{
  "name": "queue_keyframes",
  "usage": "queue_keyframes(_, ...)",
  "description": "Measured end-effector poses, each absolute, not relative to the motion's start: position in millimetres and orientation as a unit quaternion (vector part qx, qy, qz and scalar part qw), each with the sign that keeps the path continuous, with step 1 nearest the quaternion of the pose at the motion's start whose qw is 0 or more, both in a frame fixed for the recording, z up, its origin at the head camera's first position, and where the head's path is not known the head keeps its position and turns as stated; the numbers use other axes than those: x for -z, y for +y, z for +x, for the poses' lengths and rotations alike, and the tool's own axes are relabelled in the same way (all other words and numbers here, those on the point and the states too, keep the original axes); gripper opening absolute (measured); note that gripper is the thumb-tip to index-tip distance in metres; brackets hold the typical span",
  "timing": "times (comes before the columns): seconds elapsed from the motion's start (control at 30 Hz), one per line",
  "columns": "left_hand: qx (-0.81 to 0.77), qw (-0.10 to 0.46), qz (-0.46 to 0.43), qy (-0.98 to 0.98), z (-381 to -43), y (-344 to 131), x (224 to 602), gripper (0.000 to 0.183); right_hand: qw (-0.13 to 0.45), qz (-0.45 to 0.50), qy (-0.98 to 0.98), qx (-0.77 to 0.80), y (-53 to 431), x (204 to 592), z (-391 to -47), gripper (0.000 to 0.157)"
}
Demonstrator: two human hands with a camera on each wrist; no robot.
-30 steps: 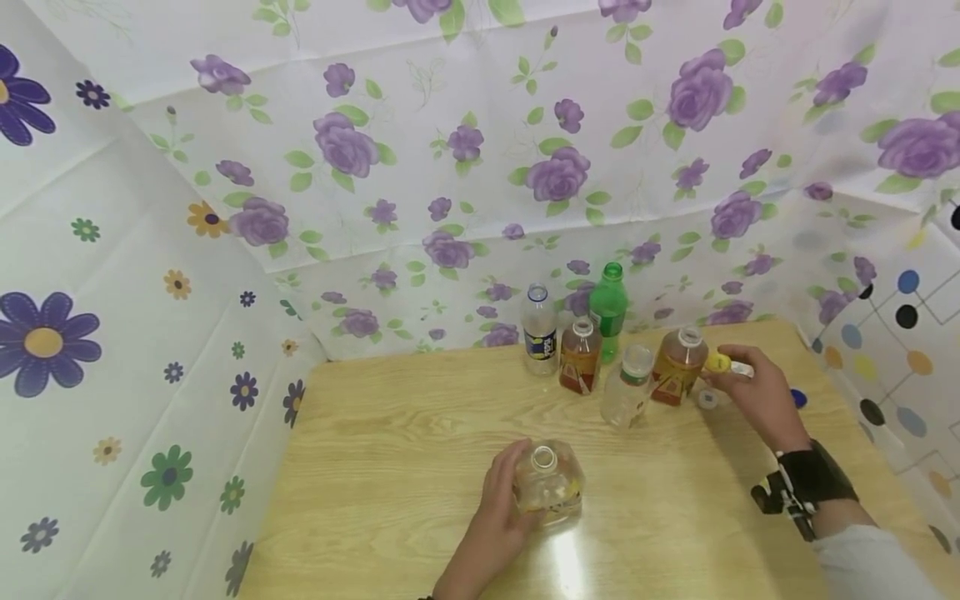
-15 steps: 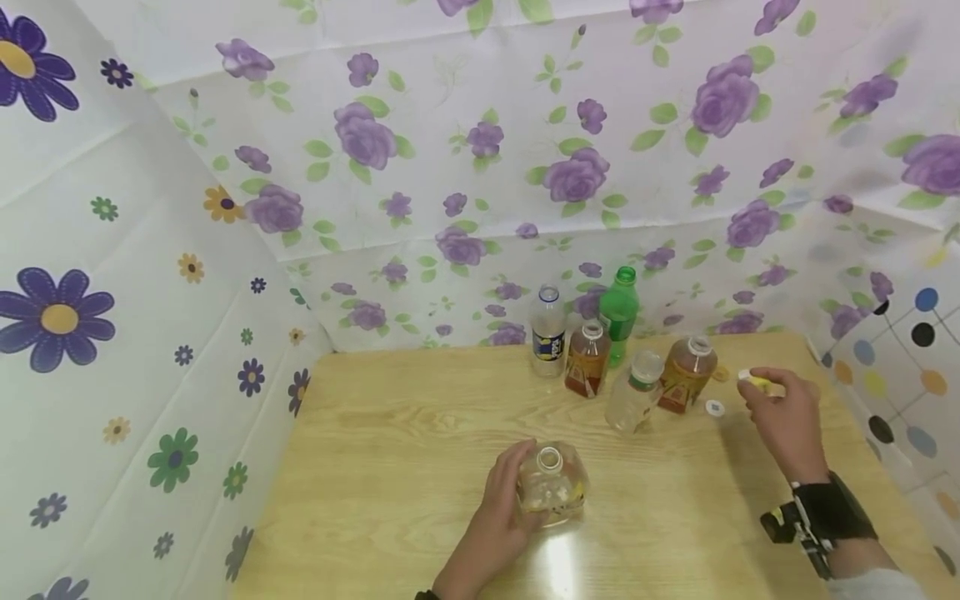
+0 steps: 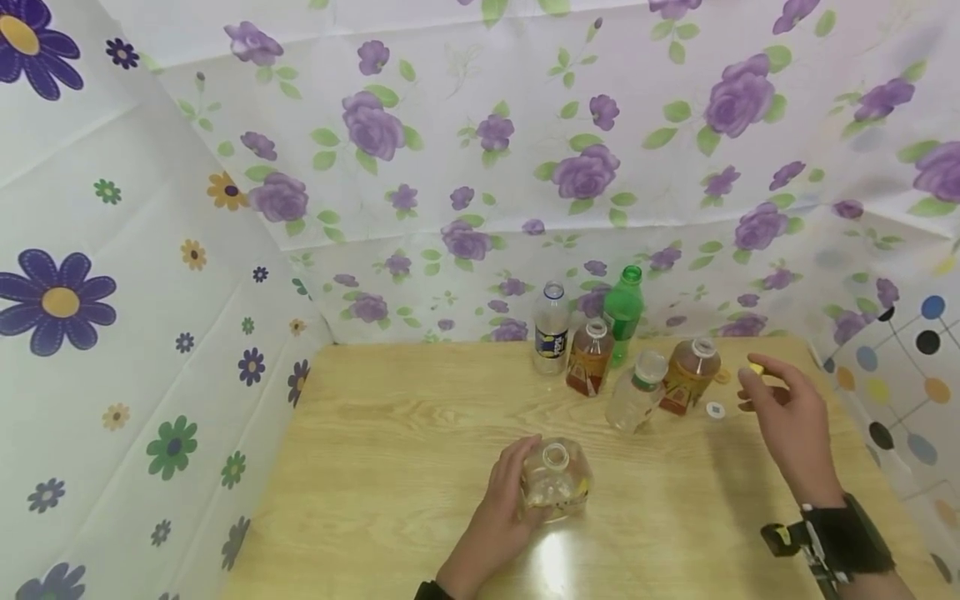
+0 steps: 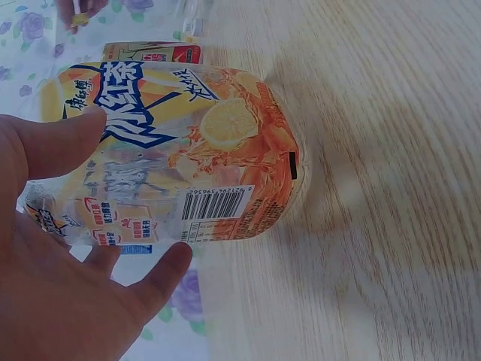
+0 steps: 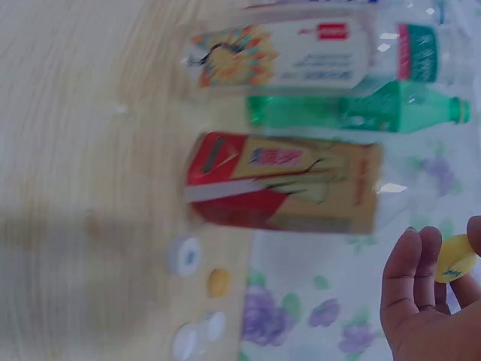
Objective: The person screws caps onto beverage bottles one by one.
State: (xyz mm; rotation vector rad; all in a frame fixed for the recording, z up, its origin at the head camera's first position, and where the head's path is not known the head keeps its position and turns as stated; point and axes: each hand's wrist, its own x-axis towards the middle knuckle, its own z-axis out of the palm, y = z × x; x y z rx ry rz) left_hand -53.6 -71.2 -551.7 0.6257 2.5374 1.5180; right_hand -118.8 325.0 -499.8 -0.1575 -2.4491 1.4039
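My left hand [image 3: 498,508] grips an uncapped clear plastic iced tea bottle [image 4: 218,143] that stands upright on the table. Its label has lemon slices and orange liquid; the open mouth [image 3: 556,455] faces up in the head view. At the right, above the tabletop, my right hand [image 3: 795,425] pinches a yellow bottle cap [image 5: 455,259] between thumb and fingers. Close to that hand stands an uncapped bottle with a brown and red label [image 5: 293,180]. A white cap [image 3: 716,410] and an orange-yellow cap [image 3: 722,376] lie on the table beside it.
Several bottles stand along the back: a clear one with a blue label [image 3: 551,342], another brown one [image 3: 590,358], a green one [image 3: 624,312], and a clear one with a green band [image 3: 636,396]. Another white cap [image 5: 186,342] lies nearby. Flowered sheeting [image 3: 420,208] borders the table.
My right hand has drawn away from the brown-labelled bottle to the right with the yellow cap, which has turned in the fingers. The left hand keeps its grip. The head view has shifted slightly.
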Motion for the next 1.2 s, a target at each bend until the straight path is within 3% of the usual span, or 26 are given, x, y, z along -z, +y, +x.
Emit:
queue_keyframes(0.27, -0.497, 0.048, 0.196, 0.844, -58.7, -67.8, 547.7, 0.096, 0.163, -0.001, -0.862, -0.481, 286.3, 474.6, -109.0, 0.047)
queue_keyframes(0.5, -0.499, 0.051, 0.186, 0.845, -58.0, -67.4, 549.5, 0.099, 0.15, 0.168, -0.883, -0.412, 235.7, 469.0, -97.4, 0.043)
queue_keyframes(0.7, -0.508, 0.059, 0.176, 0.841, -50.2, -70.1, 552.8, 0.099, 0.14, 0.287, -0.855, -0.409, 197.5, 471.9, -77.4, 0.053)
queue_keyframes(1.2, -0.51, 0.056, 0.189, 0.837, -57.1, -69.2, 562.1, 0.1, 0.118, 0.318, -0.838, -0.428, 171.0, 459.6, -61.7, 0.051)
